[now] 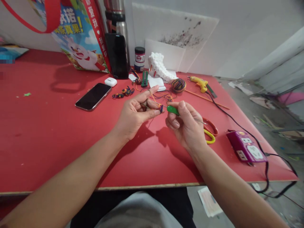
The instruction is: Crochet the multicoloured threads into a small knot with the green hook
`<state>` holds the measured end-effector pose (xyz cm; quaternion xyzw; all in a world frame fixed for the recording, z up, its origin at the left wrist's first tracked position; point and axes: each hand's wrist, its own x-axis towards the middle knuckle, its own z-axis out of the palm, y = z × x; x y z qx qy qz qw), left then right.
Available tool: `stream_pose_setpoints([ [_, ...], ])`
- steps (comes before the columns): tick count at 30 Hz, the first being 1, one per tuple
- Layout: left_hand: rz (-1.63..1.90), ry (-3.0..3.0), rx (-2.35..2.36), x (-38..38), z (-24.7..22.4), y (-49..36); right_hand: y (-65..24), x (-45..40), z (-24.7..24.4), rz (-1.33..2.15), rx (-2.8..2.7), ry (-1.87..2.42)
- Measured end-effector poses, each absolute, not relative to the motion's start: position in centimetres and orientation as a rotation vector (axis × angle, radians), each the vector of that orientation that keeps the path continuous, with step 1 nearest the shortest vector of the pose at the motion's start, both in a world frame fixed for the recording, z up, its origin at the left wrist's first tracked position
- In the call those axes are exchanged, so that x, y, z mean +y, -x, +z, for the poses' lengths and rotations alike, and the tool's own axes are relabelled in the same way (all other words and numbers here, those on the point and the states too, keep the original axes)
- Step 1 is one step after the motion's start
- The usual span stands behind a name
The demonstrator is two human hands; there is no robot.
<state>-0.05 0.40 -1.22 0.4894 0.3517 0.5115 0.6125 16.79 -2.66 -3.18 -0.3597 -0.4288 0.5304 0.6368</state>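
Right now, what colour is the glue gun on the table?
Yellow glue gun, seen in the head view.

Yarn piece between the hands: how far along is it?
Looks done: a knotted multicolored strip lies beside the phone. In hand: the left hand pinches a small yarn piece; the right hand holds the green-gripped hook close to it. Left: probably most of this piece, since it is tiny and loose strands and a yarn ball remain unworked.
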Motion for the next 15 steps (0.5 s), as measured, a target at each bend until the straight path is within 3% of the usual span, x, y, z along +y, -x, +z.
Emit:
stream_pose_setpoints([
  [15,1.200,-1.169,0.880,0.70,-1.29,0.26,-16.85,-2.25,-3.12,1.265,-0.924,0.808],
])
